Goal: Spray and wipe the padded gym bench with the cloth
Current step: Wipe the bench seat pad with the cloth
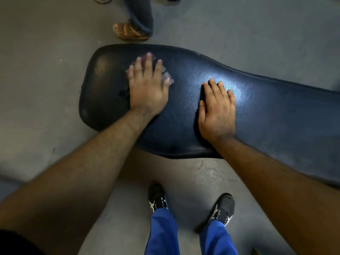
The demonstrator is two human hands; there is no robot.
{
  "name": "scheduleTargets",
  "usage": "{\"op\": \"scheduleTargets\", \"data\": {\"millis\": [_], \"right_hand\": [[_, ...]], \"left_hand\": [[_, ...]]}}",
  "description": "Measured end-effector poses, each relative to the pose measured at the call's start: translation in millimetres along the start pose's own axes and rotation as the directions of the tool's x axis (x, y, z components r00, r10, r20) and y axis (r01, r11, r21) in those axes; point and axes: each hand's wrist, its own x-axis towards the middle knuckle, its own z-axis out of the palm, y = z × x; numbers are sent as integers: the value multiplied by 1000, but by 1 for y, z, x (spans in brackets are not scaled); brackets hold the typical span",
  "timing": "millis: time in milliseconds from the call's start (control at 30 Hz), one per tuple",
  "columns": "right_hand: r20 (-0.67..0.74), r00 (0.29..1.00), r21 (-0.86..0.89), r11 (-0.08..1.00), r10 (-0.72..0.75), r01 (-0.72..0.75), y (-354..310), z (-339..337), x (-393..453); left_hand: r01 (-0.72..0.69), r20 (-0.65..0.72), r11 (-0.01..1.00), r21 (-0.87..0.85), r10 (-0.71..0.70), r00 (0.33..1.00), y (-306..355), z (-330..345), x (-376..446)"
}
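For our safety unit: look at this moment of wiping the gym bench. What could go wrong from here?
1. The cloth is mostly hidden under the flat left hand; it may bunch or slip out, leaving streaks.
2. The right hand presses bare on the shiny bench pad; if the pad is wet, it could slide.
3. A bystander's sandalled foot stands close to the bench's far edge, so someone could be bumped.

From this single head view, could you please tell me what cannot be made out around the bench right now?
- Pale, thin cloth: mostly hidden under the flat left hand; only blurred edges show.
- Dark blue padded vinyl bench: its far end is cut off by the right edge, its frame hidden beneath the pad.
- Spray bottle: not in view.
- Right hand: flat on the pad, covering what lies beneath.
- Bystander in a brown sandal: cut off by the top edge.
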Motion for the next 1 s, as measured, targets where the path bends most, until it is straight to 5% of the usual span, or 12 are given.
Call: {"op": "scheduleTargets", "data": {"millis": [167, 300, 433, 467, 600, 733, 900, 1000], "right_hand": [[25, 999, -85, 996, 21, -18, -2, -2, 1], [25, 1000, -68, 998, -1, 3, 2, 1, 1], [2, 1000, 5, 1000, -1, 1, 4, 0, 2], [-5, 1000, 36, 999, 2, -2, 4, 0, 1], [-35, 997, 131, 990, 62, -57, 5, -1, 1], [-17, 996, 143, 986, 89, -86, 3, -4, 2], [39, 995, 214, 971, 97, -103, 5, -14, 2], [113, 993, 260, 963, 39, -68, 11, -23, 3]], "left_hand": [[-420, 106, 906, 40, 415, 904, -12, -5, -1], [37, 36, 998, 49, -38, 999, 10, -2, 45], [-377, 119, 926, 37, 370, 921, 45, 6, 18], [-382, 108, 924, 27, 377, 920, 38, 4, 28], [-17, 21, 1000, 15, 17, 1000, 57, 7, 64], [-423, 121, 906, 6, 419, 900, 51, 3, 39], [-138, 60, 990, 11, 137, 989, 50, -3, 50], [-369, 92, 930, 3, 367, 926, 39, 0, -5]]}}
